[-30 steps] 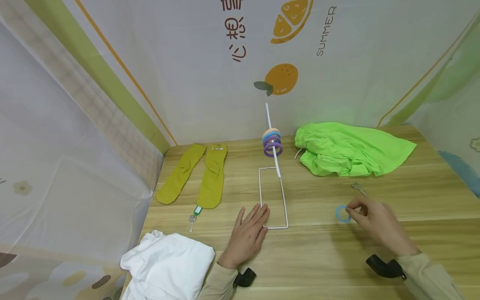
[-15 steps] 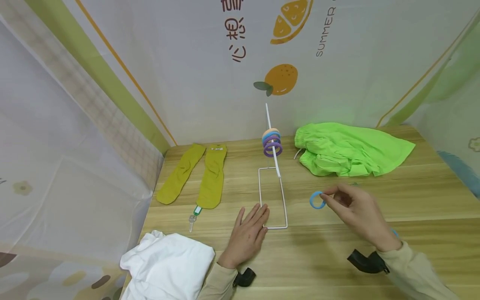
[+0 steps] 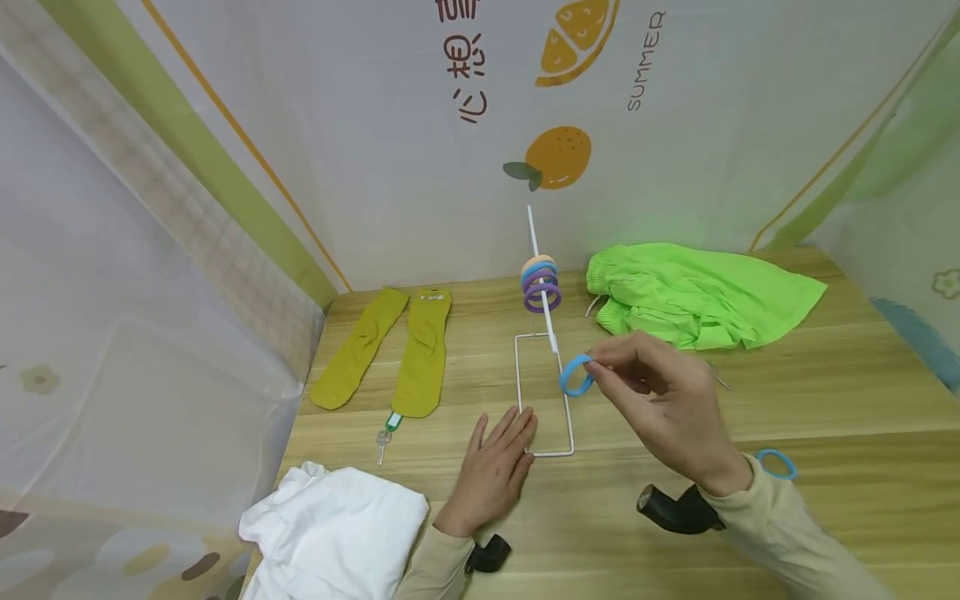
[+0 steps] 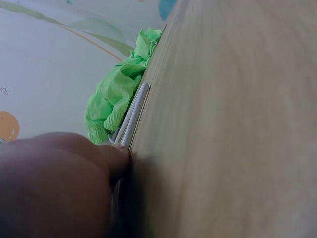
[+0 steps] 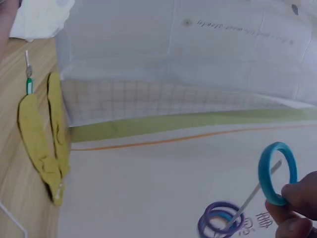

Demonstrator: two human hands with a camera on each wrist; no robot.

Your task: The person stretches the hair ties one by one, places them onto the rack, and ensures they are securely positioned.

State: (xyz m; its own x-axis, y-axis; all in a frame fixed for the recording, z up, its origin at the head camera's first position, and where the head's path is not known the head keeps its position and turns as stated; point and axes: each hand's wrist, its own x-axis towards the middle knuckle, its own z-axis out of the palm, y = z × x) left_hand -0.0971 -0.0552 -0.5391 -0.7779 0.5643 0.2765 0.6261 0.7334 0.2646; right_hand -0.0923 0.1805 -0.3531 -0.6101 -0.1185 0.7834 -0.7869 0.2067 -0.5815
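Note:
Between thumb and fingertips, my right hand (image 3: 667,404) pinches a blue ring (image 3: 577,376), held up just in front of the near end of a white rod (image 3: 551,329). In the right wrist view the ring (image 5: 267,173) stands close to the camera, with the rod seen through it. Several rings, two of them purple (image 3: 543,297), hang on the rod farther back. Flat on the table, my left hand (image 3: 491,475) rests with straight fingers on the rod stand's white wire base (image 3: 570,417). The left wrist view shows a finger touching that base (image 4: 133,116).
A second blue ring (image 3: 777,464) lies by my right sleeve. Bright green cloth (image 3: 697,296) is at the back right, partly hiding nothing of the stand. Mustard socks (image 3: 420,358), a key with a green tag (image 3: 383,442) and white cloth (image 3: 337,533) lie to the left.
My right hand has carried the blue ring left and up toward the rod's near end. The other blue ring has come into sight behind the forearm. My left hand stays put.

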